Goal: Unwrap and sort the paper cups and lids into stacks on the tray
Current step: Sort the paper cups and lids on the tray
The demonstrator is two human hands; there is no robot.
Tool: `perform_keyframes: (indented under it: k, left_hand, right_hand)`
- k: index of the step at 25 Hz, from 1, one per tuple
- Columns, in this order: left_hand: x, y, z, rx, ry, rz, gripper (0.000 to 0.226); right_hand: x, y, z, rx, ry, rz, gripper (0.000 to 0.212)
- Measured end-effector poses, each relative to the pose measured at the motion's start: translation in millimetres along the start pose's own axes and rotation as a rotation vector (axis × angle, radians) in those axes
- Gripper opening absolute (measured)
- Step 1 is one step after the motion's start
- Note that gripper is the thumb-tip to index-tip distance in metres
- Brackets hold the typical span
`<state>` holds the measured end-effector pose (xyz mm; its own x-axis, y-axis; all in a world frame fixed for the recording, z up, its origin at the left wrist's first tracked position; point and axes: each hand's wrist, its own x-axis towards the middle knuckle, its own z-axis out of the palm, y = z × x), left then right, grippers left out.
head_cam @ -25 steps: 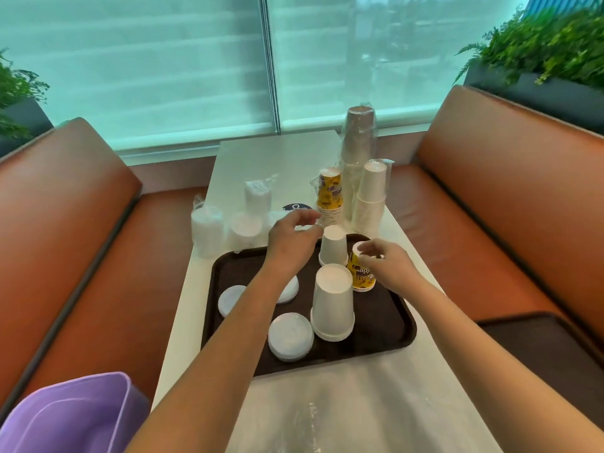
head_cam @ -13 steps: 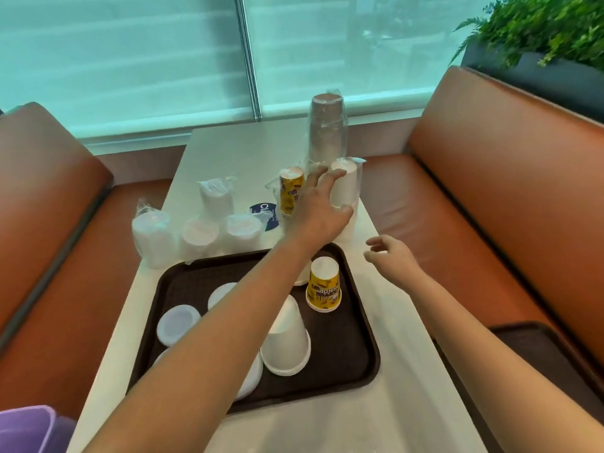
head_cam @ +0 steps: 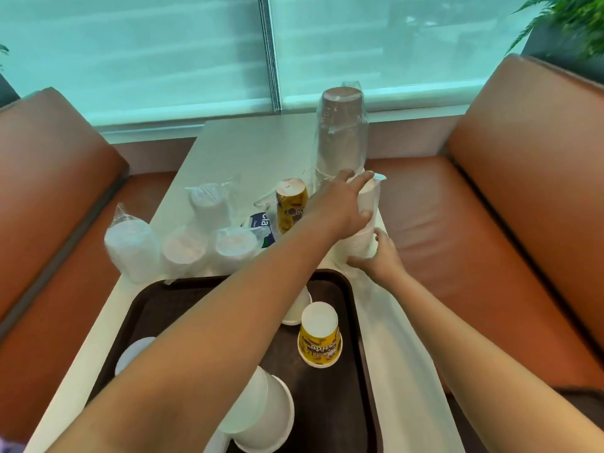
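Right hand (head_cam: 379,259) had joined left hand (head_cam: 340,204) gripping the wrapped white cup stack (head_cam: 366,223), at the tray's (head_cam: 346,289) one o'clock; unwrapping seemed imminent.

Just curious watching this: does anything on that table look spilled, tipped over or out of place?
Nothing spilled or damaged. All cups stand upside down, like the yellow cup on the tray. The large white cup near the tray's front only looks tilted; the arm partly hides it.

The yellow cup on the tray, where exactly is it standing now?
The yellow cup stands upside down near the tray's right edge, beside a white cup.
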<state>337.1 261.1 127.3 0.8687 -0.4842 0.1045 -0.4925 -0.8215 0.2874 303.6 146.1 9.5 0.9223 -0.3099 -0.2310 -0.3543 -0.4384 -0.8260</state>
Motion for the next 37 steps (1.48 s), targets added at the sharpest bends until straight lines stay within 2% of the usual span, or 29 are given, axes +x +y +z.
perform_keyframes:
  k: [3, 5, 12, 18, 21, 26, 31, 37]
  left_hand:
    - [4, -3, 7, 0.077, -0.007, 0.014, 0.07]
    - [5, -4, 8, 0.104, -0.003, 0.027, 0.068]
    - [1, -8, 12, -0.03, 0.035, -0.036, 0.044]
    - [-20, -8, -2, -0.245, 0.065, -0.015, 0.042]
    - [-49, -5, -22, -0.349, 0.155, -0.012, 0.049]
    - [-117, 3, -66, -0.567, 0.349, 0.01, 0.055]
    - [-185, 0, -95, -0.586, 0.319, 0.004, 0.054]
    - [-243, -3, -92, -0.605, 0.228, 0.034, 0.053]
  right_hand:
    - [16, 7, 18, 0.075, -0.021, -0.005, 0.113]
    - [24, 13, 26, 0.08, -0.019, 0.031, 0.118]
    - [26, 22, 35, 0.169, 0.082, 0.02, 0.087]
    - [3, 23, 14, 0.273, 0.194, -0.145, 0.092]
    - [-30, 5, -9, 0.228, 0.231, -0.211, 0.091]
    - [-122, -33, -25, 0.254, 0.192, -0.301, 0.086]
    - [-205, -48, 15, 0.316, 0.1, -0.368, 0.104]
    - [-265, -42, 57, 0.459, 0.093, -0.361, 0.099]
